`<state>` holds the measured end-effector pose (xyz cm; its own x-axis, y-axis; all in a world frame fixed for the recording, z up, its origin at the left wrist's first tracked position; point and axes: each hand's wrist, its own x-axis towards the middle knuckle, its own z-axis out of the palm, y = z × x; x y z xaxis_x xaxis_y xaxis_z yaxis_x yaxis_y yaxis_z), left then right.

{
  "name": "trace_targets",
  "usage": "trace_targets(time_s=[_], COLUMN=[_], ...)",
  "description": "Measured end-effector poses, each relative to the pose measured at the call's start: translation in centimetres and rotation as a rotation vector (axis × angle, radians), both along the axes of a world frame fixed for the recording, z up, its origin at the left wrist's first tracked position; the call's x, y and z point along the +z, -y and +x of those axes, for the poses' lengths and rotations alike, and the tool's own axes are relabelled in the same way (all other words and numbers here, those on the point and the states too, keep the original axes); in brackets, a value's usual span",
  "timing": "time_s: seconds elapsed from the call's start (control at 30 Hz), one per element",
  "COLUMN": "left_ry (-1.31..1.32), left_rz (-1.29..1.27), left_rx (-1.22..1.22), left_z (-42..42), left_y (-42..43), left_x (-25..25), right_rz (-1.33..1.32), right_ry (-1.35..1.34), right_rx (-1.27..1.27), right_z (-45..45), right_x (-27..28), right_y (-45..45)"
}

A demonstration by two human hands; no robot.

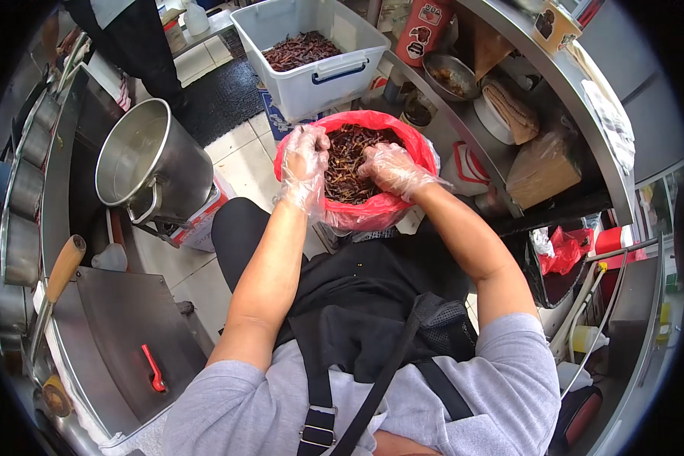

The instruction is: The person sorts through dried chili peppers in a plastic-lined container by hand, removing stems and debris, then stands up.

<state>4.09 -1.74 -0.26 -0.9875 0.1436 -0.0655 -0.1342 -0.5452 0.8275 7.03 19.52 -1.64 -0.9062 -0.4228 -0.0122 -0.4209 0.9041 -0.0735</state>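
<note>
A red plastic bag [419, 141] lines a round container in front of my knees. Inside lie dark, dry, stem-like pieces [347, 169], brown with yellowish bits, which look like dried chillies and their stems. Both of my hands wear clear plastic gloves. My left hand [305, 159] is at the bag's left side with its fingers curled in; whatever they hold is hidden. On the right, my right hand [392, 169] reaches over the rim, its bent fingers touching the dry pieces. I cannot make out what is between those fingertips.
Beyond the bag stands a clear plastic bin [319, 91] with dark red dried chillies [302, 52]. A large metal pot [156, 159] rests on a box at left. Shelves [452, 102] with a metal bowl [450, 76] line the right. Another person's dark-trousered leg [138, 49] is at upper left.
</note>
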Motion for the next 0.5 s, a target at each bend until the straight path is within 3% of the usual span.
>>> trace_targets(time_s=[0.1, 0.17, 0.23, 0.27, 0.33, 0.5], left_ry=[-0.002, 0.025, 0.063, 0.011, -0.122, -0.337], left_rz=[-0.039, -0.071, -0.105, -0.122, -0.157, -0.503], left_rx=[-0.036, -0.029, -0.022, -0.038, -0.033, -0.200], left_z=[0.1, 0.0, -0.3, -0.6, -0.4, 0.1], left_y=[0.5, 0.8, 0.6, 0.3, -1.1, -2.3], left_x=[-0.1, -0.2, -0.5, -0.9, -1.2, -1.1], right_rz=[-0.085, -0.392, -0.925, -0.923, -1.176, -1.391], right_ry=[-0.058, -0.064, 0.203, 0.194, 0.333, 0.568], right_rx=[-0.001, -0.030, -0.199, -0.198, -0.154, -0.160], right_z=[-0.9, -2.3, -2.4, -2.5, -2.2, -1.2], right_x=[1.7, 1.1, 1.1, 1.2, 2.2, 3.3], right_y=[-0.6, -1.9, -1.4, -1.2, -0.4, 1.7])
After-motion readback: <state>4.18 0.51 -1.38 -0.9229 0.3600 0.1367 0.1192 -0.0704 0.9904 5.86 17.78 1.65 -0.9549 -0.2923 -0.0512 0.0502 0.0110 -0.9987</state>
